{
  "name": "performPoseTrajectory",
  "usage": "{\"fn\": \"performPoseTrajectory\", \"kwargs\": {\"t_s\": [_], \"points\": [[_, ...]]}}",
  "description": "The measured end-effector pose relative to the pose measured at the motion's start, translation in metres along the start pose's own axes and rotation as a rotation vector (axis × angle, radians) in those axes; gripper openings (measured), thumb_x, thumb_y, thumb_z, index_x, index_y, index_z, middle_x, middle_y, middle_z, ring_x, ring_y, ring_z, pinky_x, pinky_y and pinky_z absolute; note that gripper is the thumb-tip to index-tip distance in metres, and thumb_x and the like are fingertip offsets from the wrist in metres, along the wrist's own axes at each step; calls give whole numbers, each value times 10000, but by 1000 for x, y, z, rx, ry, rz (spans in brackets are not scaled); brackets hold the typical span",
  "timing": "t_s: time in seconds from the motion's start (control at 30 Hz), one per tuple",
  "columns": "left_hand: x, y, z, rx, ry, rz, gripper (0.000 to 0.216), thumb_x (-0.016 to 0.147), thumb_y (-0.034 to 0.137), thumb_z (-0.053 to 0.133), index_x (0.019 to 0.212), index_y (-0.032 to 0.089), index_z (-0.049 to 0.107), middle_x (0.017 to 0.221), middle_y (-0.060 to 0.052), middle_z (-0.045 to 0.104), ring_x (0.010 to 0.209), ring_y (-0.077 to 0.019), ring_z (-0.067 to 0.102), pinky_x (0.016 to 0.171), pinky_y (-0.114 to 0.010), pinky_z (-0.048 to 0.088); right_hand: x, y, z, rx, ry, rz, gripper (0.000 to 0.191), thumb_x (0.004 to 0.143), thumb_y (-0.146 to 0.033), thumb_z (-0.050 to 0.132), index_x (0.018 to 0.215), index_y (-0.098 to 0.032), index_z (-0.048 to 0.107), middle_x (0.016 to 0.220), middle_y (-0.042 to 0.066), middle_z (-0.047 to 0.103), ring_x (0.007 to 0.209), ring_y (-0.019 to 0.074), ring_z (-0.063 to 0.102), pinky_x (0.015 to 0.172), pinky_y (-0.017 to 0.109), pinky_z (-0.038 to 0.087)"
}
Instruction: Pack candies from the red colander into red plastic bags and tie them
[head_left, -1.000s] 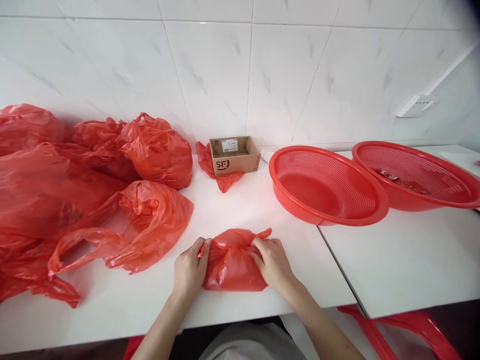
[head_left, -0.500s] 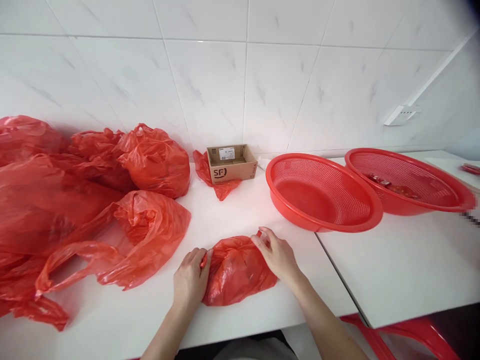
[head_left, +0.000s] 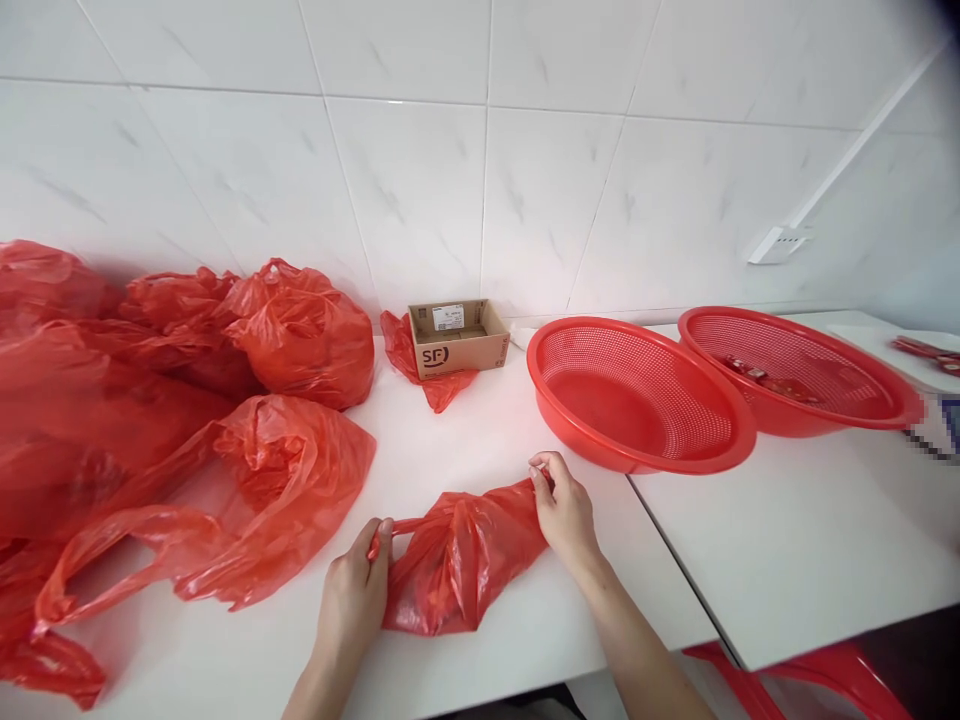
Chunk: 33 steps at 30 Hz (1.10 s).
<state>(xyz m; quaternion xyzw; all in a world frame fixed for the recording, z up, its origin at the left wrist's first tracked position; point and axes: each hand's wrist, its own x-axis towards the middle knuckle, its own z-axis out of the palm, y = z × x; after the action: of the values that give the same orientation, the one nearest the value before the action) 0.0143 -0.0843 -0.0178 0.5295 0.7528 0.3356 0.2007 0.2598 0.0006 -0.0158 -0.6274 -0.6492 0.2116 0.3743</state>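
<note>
A red plastic bag [head_left: 465, 560] rests on the white table before me, its top pulled into folds between my two hands. My left hand [head_left: 354, 580] is closed on one handle of it, at its left end. At the upper right end, the fingers of my right hand [head_left: 566, 505] pinch another gathered part of the same bag. Something fills the bag, but the plastic hides what it is. Just left of my left hand lies a loosely opened red bag [head_left: 300, 500] with its long handle stretched out.
Several stuffed red bags [head_left: 304, 335] are heaped at the left. Against the tiled wall stands an open cardboard box [head_left: 465, 352] on a red bag. Two red colanders [head_left: 641, 460] [head_left: 810, 425] stand at the right, the farther one holding small packets. A seam [head_left: 675, 560] divides the tables.
My hands have moved apart, the left one leftward and down, the right one slightly right. The bag is now stretched between them, with its handle drawn taut. The view has shifted slightly.
</note>
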Motion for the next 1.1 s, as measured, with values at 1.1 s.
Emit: {"fn": "performPoseTrajectory", "kwargs": {"t_s": [1.1], "points": [[1,11,-5,35,-130,-21,350,921,499,363,719,238,477,727,-6,586,747,-213,526,699,-298,364,-23,-31,5,951,-238,313,212,922,-413,483,805,-236,483,734,-20,576,739,163,565,746,304,440]]}}
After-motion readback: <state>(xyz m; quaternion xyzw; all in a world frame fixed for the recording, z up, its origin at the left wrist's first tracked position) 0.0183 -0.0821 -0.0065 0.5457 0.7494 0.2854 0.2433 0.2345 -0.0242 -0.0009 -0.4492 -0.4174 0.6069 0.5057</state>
